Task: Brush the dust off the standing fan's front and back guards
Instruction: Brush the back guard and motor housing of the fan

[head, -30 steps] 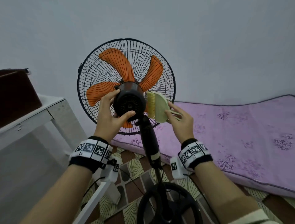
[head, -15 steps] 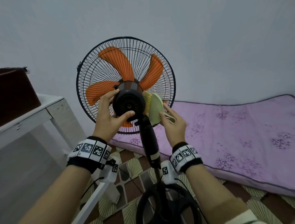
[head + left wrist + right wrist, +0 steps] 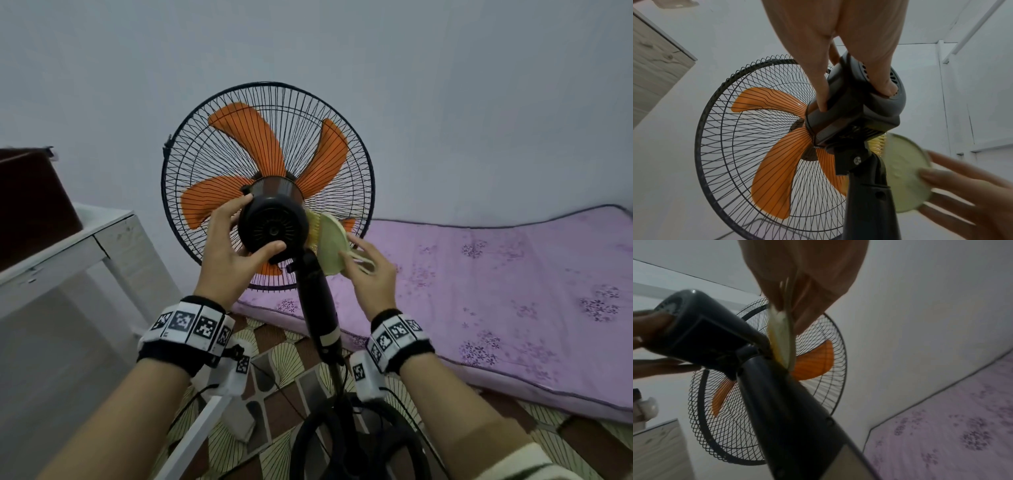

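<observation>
At the back of the standing fan (image 3: 268, 186), the left hand (image 3: 228, 257) is gripping the black motor housing (image 3: 272, 228), thumb beneath and fingers on top. Just right of the housing, the right hand (image 3: 371, 274) is holding a pale green brush (image 3: 330, 246), its yellow bristles (image 3: 313, 229) touching the rear guard (image 3: 349, 178) beside the motor.
</observation>
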Demonstrator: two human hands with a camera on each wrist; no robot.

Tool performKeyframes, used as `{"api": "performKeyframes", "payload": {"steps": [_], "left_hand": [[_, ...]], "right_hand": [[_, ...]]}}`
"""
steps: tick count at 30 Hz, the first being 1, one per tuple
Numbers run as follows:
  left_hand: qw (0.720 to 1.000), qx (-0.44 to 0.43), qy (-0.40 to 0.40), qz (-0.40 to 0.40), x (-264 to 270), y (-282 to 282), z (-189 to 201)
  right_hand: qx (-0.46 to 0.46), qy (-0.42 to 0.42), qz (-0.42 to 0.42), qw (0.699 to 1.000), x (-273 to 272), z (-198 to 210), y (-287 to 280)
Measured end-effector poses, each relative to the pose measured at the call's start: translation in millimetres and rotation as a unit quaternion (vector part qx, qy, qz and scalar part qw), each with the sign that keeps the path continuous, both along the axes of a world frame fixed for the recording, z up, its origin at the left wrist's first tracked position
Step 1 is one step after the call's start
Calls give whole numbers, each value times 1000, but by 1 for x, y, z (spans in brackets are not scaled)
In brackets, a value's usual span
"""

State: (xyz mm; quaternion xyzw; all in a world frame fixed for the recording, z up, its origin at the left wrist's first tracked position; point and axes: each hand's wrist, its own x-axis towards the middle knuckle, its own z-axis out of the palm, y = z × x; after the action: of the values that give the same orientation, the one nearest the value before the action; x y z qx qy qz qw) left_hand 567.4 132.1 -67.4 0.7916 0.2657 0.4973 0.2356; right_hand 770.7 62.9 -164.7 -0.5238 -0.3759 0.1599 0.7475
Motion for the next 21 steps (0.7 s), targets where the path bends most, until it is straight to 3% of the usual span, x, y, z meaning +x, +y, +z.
{"api": "performKeyframes", "payload": {"steps": [5,9,10,12,13,16,19,21], "left_hand": [[1000,8,3,6,-4,4,-3],[1000,-5,-4,0,-5,7,-5],[1000,-5,-4,-1,-5,8,-4],[1000,-12,-7,-10,-7,9,-4],[1000,-20,-11,-17,-8,9,-4],[999,-34,-17,-27,-8,12,-2],[999,-38,-20,-31,-9,11,-2],[998,-41,-20,-32,-9,10,-3]], "right_hand": [[-18,46,-54,997,28,-17,3],[-25,71,-160,984,50,-41,-27],[-15,29,-163,986,52,-41,-38],[35,-149,-129,980,53,-36,-56],[60,-265,-112,956,55,-34,-60],[100,-535,-92,834,78,-30,-54],[120,-660,-81,737,102,-14,-38],[124,-709,-40,693,111,-2,-28]]}}
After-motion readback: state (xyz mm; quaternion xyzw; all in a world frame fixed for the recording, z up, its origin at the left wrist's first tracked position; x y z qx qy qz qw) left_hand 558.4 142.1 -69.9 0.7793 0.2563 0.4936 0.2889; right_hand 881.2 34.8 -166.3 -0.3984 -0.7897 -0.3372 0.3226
